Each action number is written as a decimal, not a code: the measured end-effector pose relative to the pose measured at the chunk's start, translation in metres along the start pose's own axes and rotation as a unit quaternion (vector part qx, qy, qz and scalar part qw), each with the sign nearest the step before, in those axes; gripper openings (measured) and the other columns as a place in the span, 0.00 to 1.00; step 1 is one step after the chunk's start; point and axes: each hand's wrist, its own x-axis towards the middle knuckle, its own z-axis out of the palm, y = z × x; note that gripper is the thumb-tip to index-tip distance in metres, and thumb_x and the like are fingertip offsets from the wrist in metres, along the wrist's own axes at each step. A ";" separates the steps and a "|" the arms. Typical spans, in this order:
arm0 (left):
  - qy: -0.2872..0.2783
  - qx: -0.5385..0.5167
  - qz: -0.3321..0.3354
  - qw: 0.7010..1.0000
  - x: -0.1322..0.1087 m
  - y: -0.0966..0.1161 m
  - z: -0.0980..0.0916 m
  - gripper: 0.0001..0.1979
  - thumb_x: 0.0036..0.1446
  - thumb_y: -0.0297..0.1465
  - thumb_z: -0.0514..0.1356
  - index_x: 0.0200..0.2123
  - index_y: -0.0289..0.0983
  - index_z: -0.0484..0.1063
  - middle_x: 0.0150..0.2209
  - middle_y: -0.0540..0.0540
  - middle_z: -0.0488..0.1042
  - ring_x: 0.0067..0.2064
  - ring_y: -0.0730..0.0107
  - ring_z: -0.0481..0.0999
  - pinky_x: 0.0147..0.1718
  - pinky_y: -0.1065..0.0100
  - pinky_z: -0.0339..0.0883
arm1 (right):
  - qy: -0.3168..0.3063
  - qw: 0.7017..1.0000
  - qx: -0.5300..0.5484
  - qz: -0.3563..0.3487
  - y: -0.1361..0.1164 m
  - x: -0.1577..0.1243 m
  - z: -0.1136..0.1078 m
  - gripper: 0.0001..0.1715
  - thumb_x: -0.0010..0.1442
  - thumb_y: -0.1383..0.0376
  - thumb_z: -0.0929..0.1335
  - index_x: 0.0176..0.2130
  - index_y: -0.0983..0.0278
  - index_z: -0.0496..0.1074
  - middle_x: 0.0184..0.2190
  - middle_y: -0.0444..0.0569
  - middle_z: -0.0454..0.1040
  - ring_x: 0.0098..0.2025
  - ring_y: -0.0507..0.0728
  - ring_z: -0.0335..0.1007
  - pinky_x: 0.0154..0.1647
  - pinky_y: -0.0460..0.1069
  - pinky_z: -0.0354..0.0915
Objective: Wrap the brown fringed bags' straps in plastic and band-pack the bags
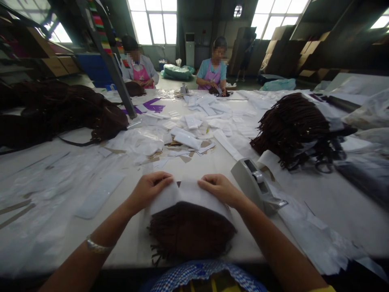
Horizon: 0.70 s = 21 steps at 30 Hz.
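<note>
A dark brown fringed bag (pixel 191 231) lies at the table's near edge, right in front of me. White paper (pixel 194 192) lies over its far side, with a small dark gap near the middle. My left hand (pixel 153 186) pinches the paper's left part, fingers curled over its far edge. On the other side of the gap, my right hand (pixel 220 188) grips the paper with thumb and fingers together. A grey tape dispenser (pixel 257 184) stands just right of my right forearm.
Brown fringed bags (pixel 291 125) are piled at the right, more brown bags (pixel 69 113) at the left. Paper scraps and packets (pixel 187 138) litter the middle. A grey post (pixel 112 61) rises at the left. Two people (pixel 214 71) in aprons work across the table (pixel 200 166).
</note>
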 end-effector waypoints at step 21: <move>-0.021 0.147 0.006 0.989 0.009 0.015 0.007 0.25 0.58 0.46 0.61 0.56 0.45 0.72 0.53 0.47 0.77 0.45 0.58 0.78 0.48 0.59 0.69 | -0.055 0.995 -0.070 -0.051 0.005 0.008 -0.003 0.17 0.63 0.54 0.66 0.38 0.65 0.76 0.31 0.44 0.74 0.33 0.52 0.66 0.34 0.45 0.61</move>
